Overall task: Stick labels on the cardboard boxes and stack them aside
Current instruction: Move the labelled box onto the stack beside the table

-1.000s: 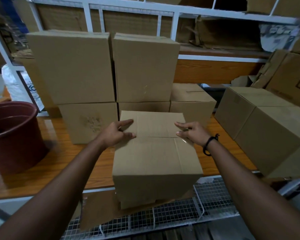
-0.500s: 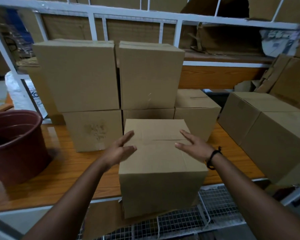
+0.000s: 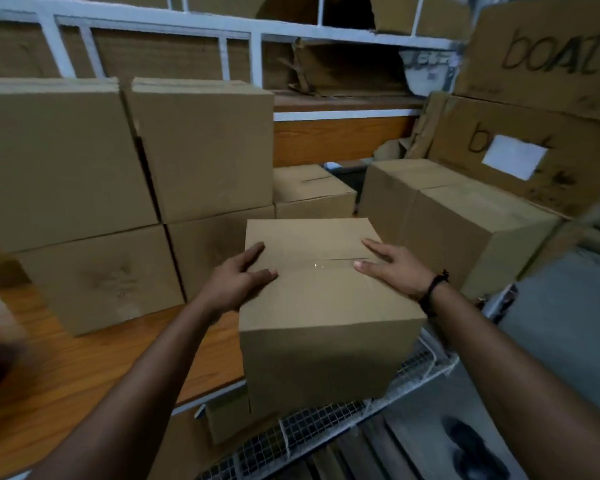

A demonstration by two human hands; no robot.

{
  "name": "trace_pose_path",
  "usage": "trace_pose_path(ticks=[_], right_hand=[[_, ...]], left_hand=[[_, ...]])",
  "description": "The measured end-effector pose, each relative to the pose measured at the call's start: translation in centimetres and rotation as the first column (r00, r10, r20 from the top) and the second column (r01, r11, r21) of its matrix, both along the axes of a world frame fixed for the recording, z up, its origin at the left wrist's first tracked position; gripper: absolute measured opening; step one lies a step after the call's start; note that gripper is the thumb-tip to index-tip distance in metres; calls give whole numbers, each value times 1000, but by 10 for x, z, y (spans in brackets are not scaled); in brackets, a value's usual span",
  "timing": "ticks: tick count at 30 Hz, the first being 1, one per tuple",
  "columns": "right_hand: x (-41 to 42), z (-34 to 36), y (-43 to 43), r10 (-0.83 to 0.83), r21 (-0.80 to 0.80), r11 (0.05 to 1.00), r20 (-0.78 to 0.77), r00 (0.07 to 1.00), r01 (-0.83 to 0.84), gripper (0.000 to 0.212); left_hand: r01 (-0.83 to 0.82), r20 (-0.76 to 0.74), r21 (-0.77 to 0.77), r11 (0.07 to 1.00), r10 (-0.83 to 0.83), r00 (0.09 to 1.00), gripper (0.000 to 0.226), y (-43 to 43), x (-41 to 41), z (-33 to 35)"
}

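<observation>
Reads "boAt", big dark letters, on top-right cardboard box (image 3: 541, 53). Same word on box below (image 3: 575, 157), mid letters hidden by blank white label (image 3: 515, 160). Print on pale bag (image 3: 426, 69) at back too blurry to read.

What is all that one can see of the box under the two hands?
The box is plain brown cardboard, closed; its top flaps meet in a seam with a shiny spot, perhaps clear tape. No label shows on the faces in view. It stands upright at the front edge of the wooden shelf, partly over the wire mesh. The left hand rests on its top left edge; the right hand lies flat on top.
</observation>
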State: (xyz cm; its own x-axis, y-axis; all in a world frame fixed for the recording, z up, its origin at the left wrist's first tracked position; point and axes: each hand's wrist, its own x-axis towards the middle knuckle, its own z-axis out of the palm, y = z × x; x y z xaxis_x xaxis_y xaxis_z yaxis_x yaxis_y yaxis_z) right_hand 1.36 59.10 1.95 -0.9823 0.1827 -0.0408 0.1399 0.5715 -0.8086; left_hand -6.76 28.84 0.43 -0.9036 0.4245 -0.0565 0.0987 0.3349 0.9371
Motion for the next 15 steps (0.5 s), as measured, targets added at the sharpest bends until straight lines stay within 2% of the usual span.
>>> trace_pose_path(ticks=[7,11,15], right_hand=[[35,57,80,-134,81,987,-43,990,137,71],[23,98,120,-115,172,977,-75,990,127,74],[-1,151,169,-87,245,962,-125,988,116,71]], left_hand=[[128,-122,-34,991,-131,984,70,93,-6,60],[134,-143,5,991,-132,981,65,140,-16,99],[77,-187,68,995,-63,980,59,189,-41,141]])
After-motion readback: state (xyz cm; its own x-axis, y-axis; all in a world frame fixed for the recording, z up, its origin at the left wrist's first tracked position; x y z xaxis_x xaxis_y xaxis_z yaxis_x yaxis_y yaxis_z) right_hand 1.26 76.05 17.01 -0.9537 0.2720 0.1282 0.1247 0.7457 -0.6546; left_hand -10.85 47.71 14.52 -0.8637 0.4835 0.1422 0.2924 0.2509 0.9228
